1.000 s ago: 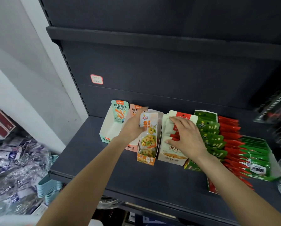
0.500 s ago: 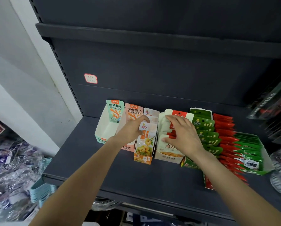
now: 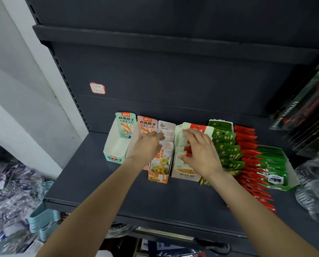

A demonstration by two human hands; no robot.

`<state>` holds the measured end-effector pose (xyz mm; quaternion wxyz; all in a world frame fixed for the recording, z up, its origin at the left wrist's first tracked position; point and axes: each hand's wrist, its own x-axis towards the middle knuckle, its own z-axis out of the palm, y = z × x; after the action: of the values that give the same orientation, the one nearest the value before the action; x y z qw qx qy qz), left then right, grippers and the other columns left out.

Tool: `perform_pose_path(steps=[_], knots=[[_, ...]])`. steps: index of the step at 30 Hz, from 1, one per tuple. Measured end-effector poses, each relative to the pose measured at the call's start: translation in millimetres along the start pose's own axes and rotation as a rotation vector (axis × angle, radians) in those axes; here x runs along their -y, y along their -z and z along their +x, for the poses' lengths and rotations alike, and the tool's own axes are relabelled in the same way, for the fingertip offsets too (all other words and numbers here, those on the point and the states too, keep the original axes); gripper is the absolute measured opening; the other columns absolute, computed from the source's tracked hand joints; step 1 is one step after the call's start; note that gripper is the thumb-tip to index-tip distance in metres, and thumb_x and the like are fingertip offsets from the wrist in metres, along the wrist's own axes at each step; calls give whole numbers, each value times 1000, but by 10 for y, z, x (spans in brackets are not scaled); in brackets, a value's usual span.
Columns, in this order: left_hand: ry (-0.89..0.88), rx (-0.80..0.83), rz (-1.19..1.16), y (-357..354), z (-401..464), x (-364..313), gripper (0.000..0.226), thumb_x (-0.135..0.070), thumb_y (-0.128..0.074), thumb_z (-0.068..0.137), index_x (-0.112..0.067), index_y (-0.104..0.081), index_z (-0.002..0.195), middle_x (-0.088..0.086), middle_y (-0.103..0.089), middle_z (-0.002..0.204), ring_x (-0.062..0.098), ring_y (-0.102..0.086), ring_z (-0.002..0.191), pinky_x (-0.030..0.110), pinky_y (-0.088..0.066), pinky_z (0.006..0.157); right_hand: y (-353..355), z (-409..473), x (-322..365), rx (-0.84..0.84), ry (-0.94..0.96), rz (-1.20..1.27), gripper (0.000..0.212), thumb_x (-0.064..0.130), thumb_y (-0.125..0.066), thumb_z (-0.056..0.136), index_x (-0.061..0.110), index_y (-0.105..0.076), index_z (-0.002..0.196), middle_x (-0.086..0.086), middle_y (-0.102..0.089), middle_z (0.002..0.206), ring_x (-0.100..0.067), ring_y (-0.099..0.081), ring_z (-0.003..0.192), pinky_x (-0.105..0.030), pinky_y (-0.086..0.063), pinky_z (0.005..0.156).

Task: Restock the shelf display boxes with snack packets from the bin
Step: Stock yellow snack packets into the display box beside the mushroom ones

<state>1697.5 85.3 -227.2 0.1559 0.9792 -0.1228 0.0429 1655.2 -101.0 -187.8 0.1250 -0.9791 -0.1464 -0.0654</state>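
Five display boxes are sitting in a row on the dark shelf, and both hands are working over the middle ones. Leftmost, the teal box is standing well left of the hands, untouched. Next, the pink box is lying partly under the left hand, whose fingers are reaching right and touching the packets in the orange box; whether they are pinching one, I cannot tell. Just right, the right hand is hovering with fingers spread over the white packets in the cream box. Beyond it, green packets and red packets are lining up.
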Motion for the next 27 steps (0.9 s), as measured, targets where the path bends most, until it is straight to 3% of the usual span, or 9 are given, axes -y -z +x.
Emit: perform_pose_path(steps=[5, 11, 16, 27], knots=[[5, -54, 29, 120, -156, -92, 34, -23, -49, 96, -21, -49, 129, 3, -55, 127, 22, -53, 114, 35, -42, 91, 52, -174, 115, -1, -6, 40, 70, 36, -58, 89, 21, -24, 148, 4, -19, 155, -16, -13, 143, -33, -14, 118], [67, -228, -142, 274, -815, -313, 25, -24, -54, 93, -18, -57, 117, 2, -64, 108, 21, -59, 98, 38, -49, 81, 83, -710, 343, -66, 4, 177, 45, 23, -56, 90, 13, -48, 134, -1, -43, 138, -21, -36, 127, -39, -37, 105], [126, -311, -193, 330, -1714, -453, 20, -22, -55, 91, -16, -61, 109, 2, -67, 96, 22, -62, 85, 38, -51, 70, -45, -1280, 611, 40, 7, 264, 38, 25, -49, 95, 17, -48, 132, -1, -47, 130, -21, -42, 122, -37, -42, 96], [568, -106, -362, 1, -3505, 269, 13, -22, -54, 92, -17, -61, 101, 2, -68, 86, 24, -63, 80, 35, -50, 72, -906, -2192, 1755, 334, -11, 441, 30, 18, -50, 92, 16, -56, 122, -2, -52, 120, -20, -45, 116, -30, -38, 94]])
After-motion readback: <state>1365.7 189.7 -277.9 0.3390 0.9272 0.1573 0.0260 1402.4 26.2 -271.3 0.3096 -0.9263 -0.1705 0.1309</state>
